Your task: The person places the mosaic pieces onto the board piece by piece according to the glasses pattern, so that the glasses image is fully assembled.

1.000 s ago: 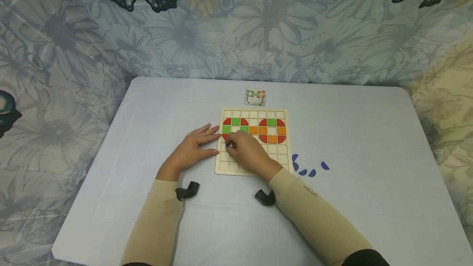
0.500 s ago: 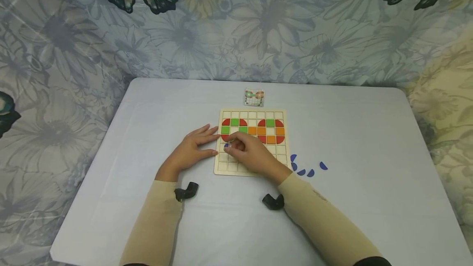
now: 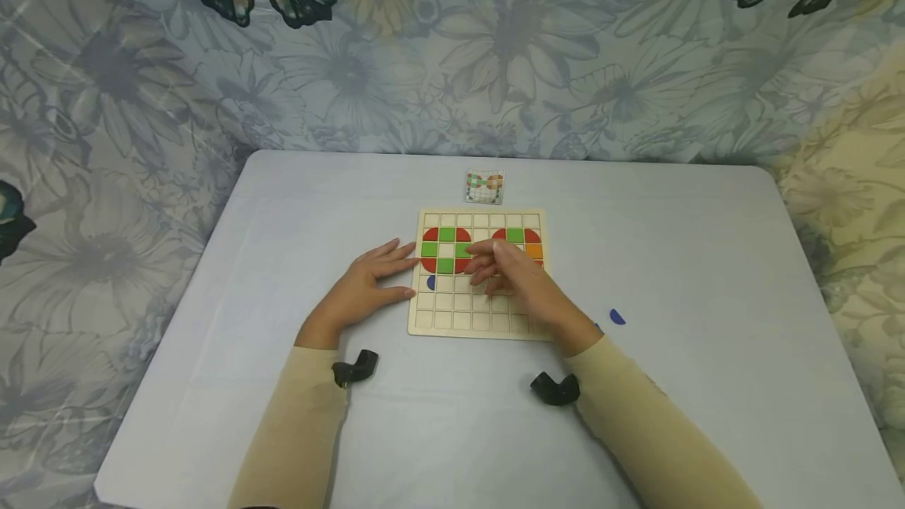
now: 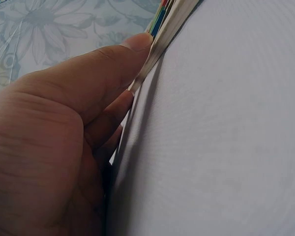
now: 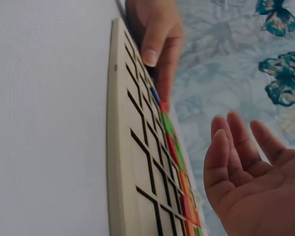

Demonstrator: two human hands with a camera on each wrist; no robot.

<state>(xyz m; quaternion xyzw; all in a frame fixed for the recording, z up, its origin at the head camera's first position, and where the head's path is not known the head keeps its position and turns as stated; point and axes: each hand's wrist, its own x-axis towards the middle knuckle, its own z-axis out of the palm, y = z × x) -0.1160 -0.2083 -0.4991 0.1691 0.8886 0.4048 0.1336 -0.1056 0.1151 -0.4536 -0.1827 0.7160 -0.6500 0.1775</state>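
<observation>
A pale wooden grid board (image 3: 463,321) lies on the white table. Green square tiles (image 3: 447,235) and red rounded tiles (image 3: 430,265) make a ring at its left, with more red, green and orange ones partly behind my right hand. Below the left ring sits one blue half-round tile (image 3: 431,282), its flat side to the right. My left hand (image 3: 364,285) has its fingers extended, fingertips at the board's left edge. Over the board's right half hovers my right hand (image 3: 526,281), fingers loosely bent and holding nothing; the right wrist view shows them (image 5: 228,152) apart from the board.
Another blue half-round tile (image 3: 617,316) lies on the table to the right; a sliver of one shows beside my right wrist. A small printed pattern card (image 3: 484,188) rests behind the board. Patterned cloth (image 3: 519,45) hangs beyond the table's back edge.
My right hand has drawn back rightward from the blue tile, which now lies uncovered on the board. Its fingers have loosened, and it hides several loose blue tiles. The left hand stays put.
</observation>
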